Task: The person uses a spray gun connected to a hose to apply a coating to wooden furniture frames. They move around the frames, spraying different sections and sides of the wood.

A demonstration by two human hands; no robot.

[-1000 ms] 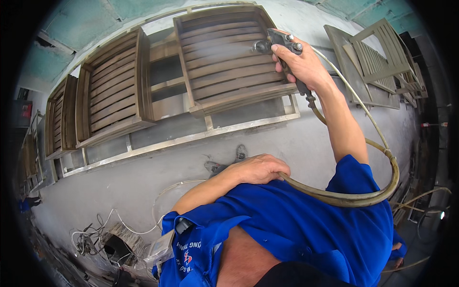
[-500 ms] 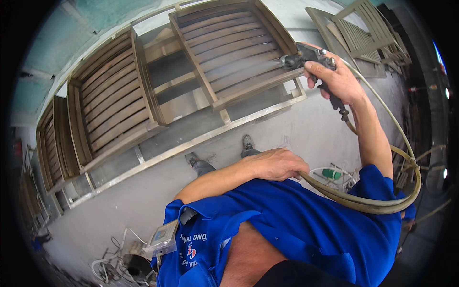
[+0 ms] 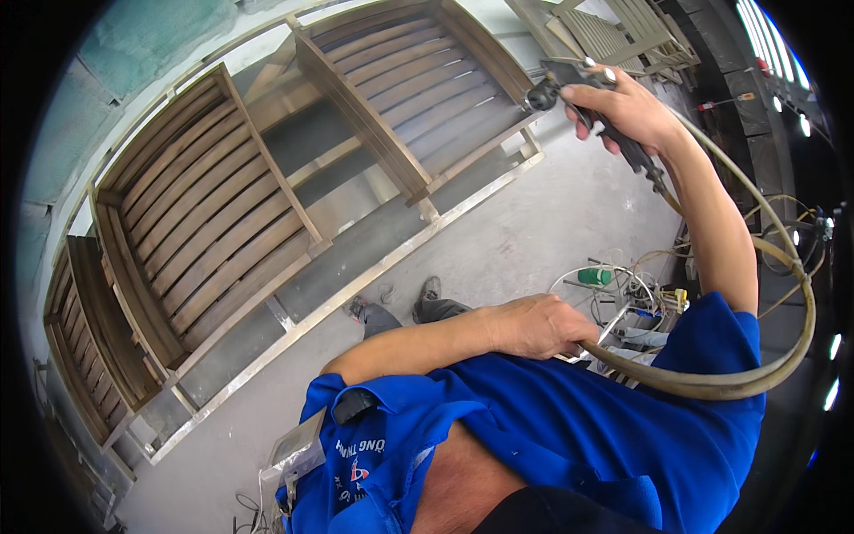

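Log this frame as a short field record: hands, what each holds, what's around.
right hand: raised, fingers closed round the grip of a spray gun
spray gun nozzle: aimed at the slatted wooden panel
left hand: at chest height, closed on the hose
hose: loops from the left hand round to the base of the gun
panels: several brown slatted wooden frames leaning in a row on a pale rack
floor: grey concrete, tangle of cables and a green object near the person's shoes
clothing: blue shirt
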